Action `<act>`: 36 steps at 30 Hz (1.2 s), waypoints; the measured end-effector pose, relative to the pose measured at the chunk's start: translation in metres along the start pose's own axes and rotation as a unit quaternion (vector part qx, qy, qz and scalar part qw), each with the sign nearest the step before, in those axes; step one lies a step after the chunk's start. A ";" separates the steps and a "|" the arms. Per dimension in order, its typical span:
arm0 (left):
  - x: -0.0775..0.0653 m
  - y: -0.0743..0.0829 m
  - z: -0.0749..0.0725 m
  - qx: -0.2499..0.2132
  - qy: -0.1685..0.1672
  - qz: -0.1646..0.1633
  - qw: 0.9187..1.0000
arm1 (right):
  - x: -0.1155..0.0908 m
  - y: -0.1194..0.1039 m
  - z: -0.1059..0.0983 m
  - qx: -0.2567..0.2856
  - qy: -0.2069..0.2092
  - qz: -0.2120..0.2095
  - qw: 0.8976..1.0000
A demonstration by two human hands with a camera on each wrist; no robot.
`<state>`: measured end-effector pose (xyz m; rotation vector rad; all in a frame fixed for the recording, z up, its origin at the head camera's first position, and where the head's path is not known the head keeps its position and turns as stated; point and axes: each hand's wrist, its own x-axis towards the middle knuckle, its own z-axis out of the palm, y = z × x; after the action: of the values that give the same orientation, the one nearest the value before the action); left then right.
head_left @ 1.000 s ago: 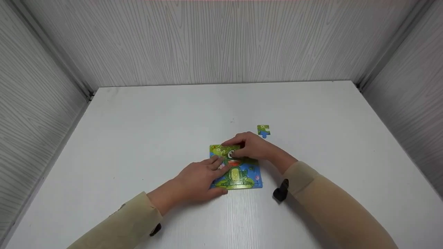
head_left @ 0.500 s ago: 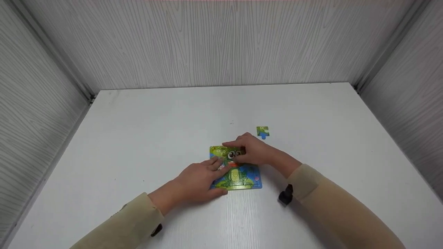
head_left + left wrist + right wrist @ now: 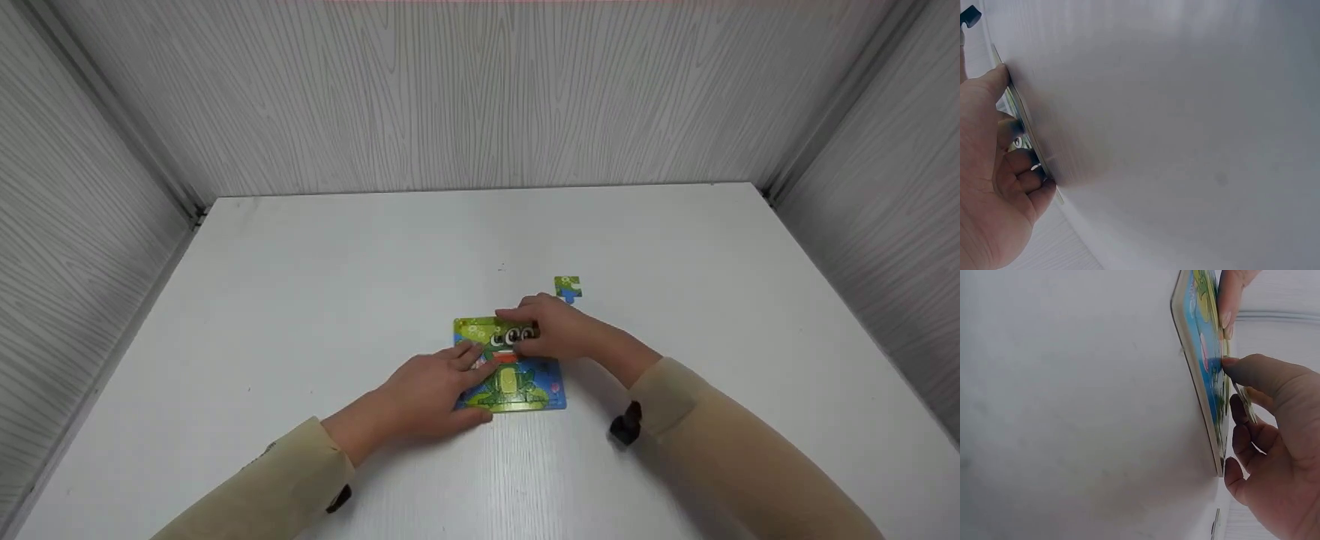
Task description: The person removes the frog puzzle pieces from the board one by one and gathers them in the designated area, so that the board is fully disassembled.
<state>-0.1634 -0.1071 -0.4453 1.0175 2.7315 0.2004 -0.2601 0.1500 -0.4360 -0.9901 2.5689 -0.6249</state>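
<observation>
A square jigsaw puzzle [image 3: 510, 382] with a green cartoon frog on blue lies on the white table. My left hand [image 3: 424, 390] rests over its left side, fingers extended on the picture and thumb along the near edge; the left wrist view shows that thumb [image 3: 995, 81] right at the board's rim. With thumb and fingers, my right hand [image 3: 559, 328] pinches a thin puzzle piece [image 3: 1247, 405] at a slant close over the upper right part. White cartoon eyes show beside the right fingers, which hide that corner of the picture.
A loose green and blue puzzle piece [image 3: 568, 285] lies on the table [image 3: 360, 277] just beyond my right hand. Pale wood-grain panels [image 3: 480, 97] rise behind and at both sides. A black fitting [image 3: 626, 425] hangs below the right cuff.
My right hand has shifted slightly right and nearer over the puzzle, so more of the frog's eyes and mouth show. My left hand stays in place.
</observation>
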 end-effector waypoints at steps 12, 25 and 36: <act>0.000 -0.001 0.000 -0.001 0.000 0.001 1.000 | -0.004 0.002 -0.005 -0.011 0.029 0.025 0.999; 0.000 0.001 0.000 -0.005 0.000 0.001 1.000 | -0.021 0.026 -0.028 0.033 0.130 0.019 0.991; 0.000 -0.001 0.003 0.003 -0.004 -0.003 1.000 | -0.045 0.074 -0.058 0.032 0.174 0.042 0.983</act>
<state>-0.1634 -0.1076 -0.4482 1.0085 2.7296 0.1857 -0.2946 0.2465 -0.4175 -0.8062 2.8493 -0.9236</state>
